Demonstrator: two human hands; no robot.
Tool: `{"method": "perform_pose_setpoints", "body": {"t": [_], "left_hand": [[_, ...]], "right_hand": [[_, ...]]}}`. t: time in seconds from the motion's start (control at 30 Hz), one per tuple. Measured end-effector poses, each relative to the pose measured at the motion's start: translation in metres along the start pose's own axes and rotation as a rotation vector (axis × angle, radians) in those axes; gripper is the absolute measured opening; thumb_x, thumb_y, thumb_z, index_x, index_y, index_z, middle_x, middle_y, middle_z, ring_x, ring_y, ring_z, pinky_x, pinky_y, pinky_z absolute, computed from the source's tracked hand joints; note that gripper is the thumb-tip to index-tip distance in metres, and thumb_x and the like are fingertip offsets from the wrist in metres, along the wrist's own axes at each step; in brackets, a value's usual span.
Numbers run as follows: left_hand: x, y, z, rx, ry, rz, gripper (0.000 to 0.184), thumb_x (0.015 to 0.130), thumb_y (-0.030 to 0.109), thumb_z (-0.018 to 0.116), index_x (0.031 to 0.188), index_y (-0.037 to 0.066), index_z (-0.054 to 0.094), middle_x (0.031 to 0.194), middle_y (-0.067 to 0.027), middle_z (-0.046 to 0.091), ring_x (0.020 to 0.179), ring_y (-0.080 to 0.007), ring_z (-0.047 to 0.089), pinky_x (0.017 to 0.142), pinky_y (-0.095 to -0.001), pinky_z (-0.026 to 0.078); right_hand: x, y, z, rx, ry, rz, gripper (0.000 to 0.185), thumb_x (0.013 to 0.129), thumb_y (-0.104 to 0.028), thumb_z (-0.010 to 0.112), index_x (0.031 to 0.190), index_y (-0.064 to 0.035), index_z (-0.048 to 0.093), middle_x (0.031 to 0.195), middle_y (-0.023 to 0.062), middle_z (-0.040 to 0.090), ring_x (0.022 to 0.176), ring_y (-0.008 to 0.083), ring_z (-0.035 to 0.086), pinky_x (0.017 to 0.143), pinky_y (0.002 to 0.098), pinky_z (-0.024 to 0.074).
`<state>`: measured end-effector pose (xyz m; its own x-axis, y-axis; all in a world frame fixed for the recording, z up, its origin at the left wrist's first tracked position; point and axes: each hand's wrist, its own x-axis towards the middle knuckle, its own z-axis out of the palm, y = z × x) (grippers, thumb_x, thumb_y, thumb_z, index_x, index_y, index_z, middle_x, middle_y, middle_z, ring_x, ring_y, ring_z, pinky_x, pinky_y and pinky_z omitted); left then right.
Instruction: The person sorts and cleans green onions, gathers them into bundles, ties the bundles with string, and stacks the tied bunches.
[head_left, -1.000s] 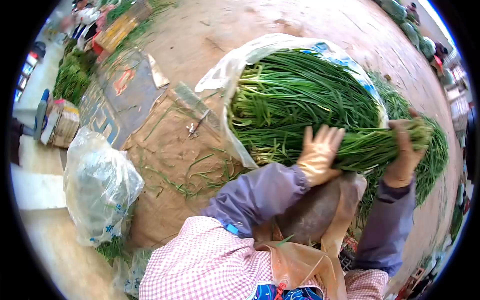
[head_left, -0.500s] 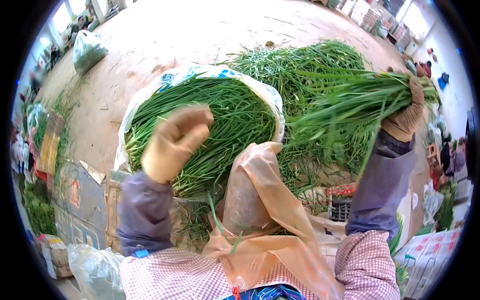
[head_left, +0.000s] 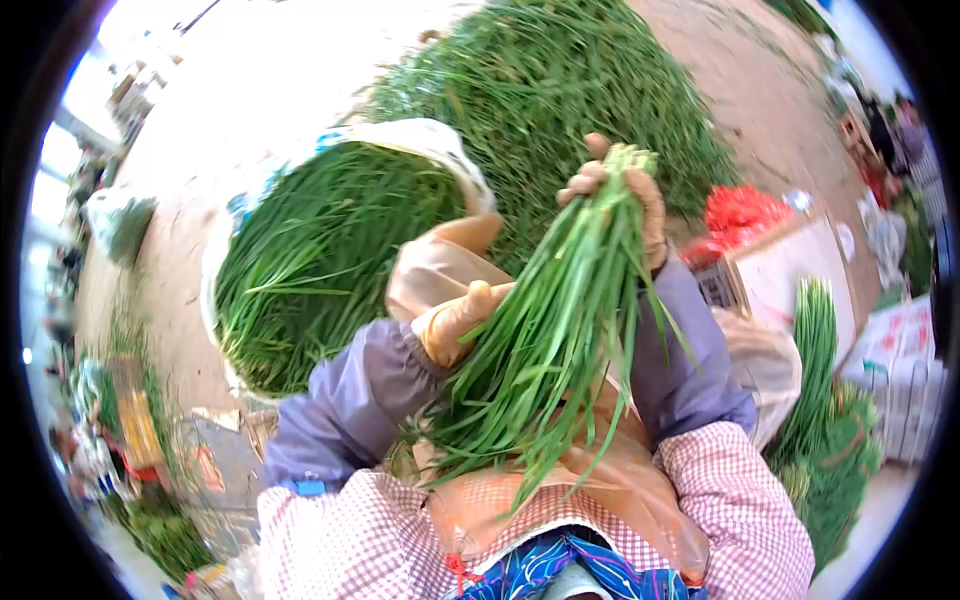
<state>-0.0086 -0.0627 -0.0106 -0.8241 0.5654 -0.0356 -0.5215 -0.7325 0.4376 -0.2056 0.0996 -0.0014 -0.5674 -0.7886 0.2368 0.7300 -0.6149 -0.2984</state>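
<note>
A bunch of garlic chives [head_left: 560, 310] hangs across my lap, pale stem ends up and leaf tips down. My right hand [head_left: 645, 215], in a brown glove, is closed around it just below the stem ends. Against the left side of the leaves is my gloved left hand [head_left: 450, 325]. Its thumb points up, and its other fingers are mostly hidden behind the leaves. To the left stands a white sack [head_left: 470, 165] filled with chives. Beyond my hands a large loose heap of chives [head_left: 560, 90] lies on the floor.
Right of me are a red plastic bag [head_left: 740, 215], a pale board [head_left: 795, 275] and stacked chive bundles [head_left: 815, 350]. A translucent orange apron [head_left: 600, 465] covers my lap. Flattened cardboard [head_left: 215, 460] lies at the left, and a filled plastic bag [head_left: 122, 225] stands farther off.
My right hand has brought the bunch from the far right to in front of me, tilting it so the leaves hang down. My left hand has moved from above the sack to the leaves.
</note>
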Motion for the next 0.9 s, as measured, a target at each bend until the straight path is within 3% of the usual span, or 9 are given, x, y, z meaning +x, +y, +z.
{"method": "perform_pose_setpoints", "body": {"t": [0.03,0.1,0.23,0.33,0.4,0.5,0.57,0.7,0.9], "left_hand": [[0.014,-0.014,0.000,0.175,0.113,0.013,0.088,0.082,0.069,0.057,0.140,0.004,0.044,0.133,-0.0118,0.056,0.115,-0.0211,0.058,0.102,-0.0366,0.045],[0.014,-0.027,0.006,0.144,0.217,-0.022,0.092,0.079,0.070,0.060,0.141,0.003,0.043,0.132,-0.0110,0.057,0.116,-0.0198,0.057,0.101,-0.0360,0.046],[0.031,-0.032,0.034,0.372,0.408,0.077,0.085,0.086,0.058,0.064,0.142,-0.001,0.037,0.134,-0.0099,0.052,0.119,-0.0191,0.052,0.100,-0.0344,0.044],[0.045,-0.033,0.035,0.386,0.545,0.064,0.081,0.087,0.051,0.067,0.140,-0.003,0.038,0.131,-0.0123,0.054,0.117,-0.0198,0.053,0.100,-0.0347,0.044],[0.063,-0.029,0.039,0.449,0.802,-0.067,0.063,0.090,0.031,0.069,0.138,0.001,0.040,0.122,-0.0107,0.059,0.107,-0.0182,0.059,0.092,-0.0350,0.050],[0.081,-0.028,0.021,0.418,0.740,-0.045,0.053,0.083,0.025,0.077,0.125,0.003,0.053,0.109,-0.0084,0.064,0.093,-0.0171,0.064,0.080,-0.0332,0.054],[0.098,-0.027,0.005,0.426,0.856,-0.108,0.052,0.079,0.019,0.079,0.122,0.002,0.055,0.108,-0.0102,0.065,0.094,-0.0192,0.063,0.082,-0.0353,0.053],[0.122,-0.030,-0.047,0.275,0.740,-0.149,0.062,0.072,0.017,0.083,0.124,0.000,0.053,0.109,-0.0099,0.065,0.100,-0.0194,0.061,0.088,-0.0349,0.051],[0.160,-0.030,-0.098,0.368,0.735,-0.249,0.066,0.070,0.017,0.083,0.126,0.000,0.052,0.109,-0.0098,0.064,0.101,-0.0190,0.061,0.089,-0.0345,0.050]], "right_hand": [[-0.013,-0.009,-0.022,-0.123,0.074,0.007,0.051,0.091,-0.029,0.061,0.134,-0.0075,0.046,0.108,0.0081,0.065,0.106,0.0271,0.061,0.099,0.0485,0.0475],[-0.036,-0.007,-0.034,-0.053,0.240,0.074,0.054,0.091,-0.035,0.063,0.134,-0.0074,0.045,0.114,0.0111,0.064,0.112,0.0304,0.059,0.097,0.0514,0.0490],[-0.061,-0.008,-0.041,-0.046,0.416,0.181,0.046,0.090,-0.046,0.063,0.118,-0.0085,0.061,0.103,0.0111,0.069,0.096,0.0248,0.068,0.084,0.0426,0.0578],[-0.079,-0.005,-0.042,-0.090,0.588,0.320,0.038,0.094,-0.041,0.061,0.112,-0.0080,0.064,0.099,0.0096,0.071,0.086,0.0209,0.069,0.078,0.0368,0.0585],[-0.083,0.013,-0.006,-0.065,0.635,0.416,0.035,0.094,-0.038,0.059,0.112,-0.0080,0.063,0.100,0.0095,0.070,0.086,0.0203,0.068,0.076,0.0352,0.0573],[-0.090,0.040,-0.035,-0.071,0.646,0.422,0.036,0.094,-0.039,0.058,0.113,-0.0089,0.062,0.099,0.0069,0.066,0.089,0.0211,0.064,0.082,0.0361,0.0540],[-0.080,0.039,-0.024,0.143,0.766,0.559,0.043,0.093,-0.047,0.056,0.116,-0.0112,0.060,0.106,0.0087,0.064,0.096,0.0235,0.062,0.088,0.0410,0.0514],[-0.098,0.051,-0.098,0.115,0.813,0.444,0.059,0.093,-0.056,0.050,0.129,-0.0096,0.056,0.122,0.0119,0.060,0.103,0.0289,0.061,0.098,0.0441,0.0479],[-0.085,0.038,-0.173,0.049,0.824,0.499,0.051,0.093,-0.052,0.054,0.120,-0.0089,0.059,0.112,0.0111,0.064,0.098,0.0262,0.062,0.092,0.0423,0.0503]]}}
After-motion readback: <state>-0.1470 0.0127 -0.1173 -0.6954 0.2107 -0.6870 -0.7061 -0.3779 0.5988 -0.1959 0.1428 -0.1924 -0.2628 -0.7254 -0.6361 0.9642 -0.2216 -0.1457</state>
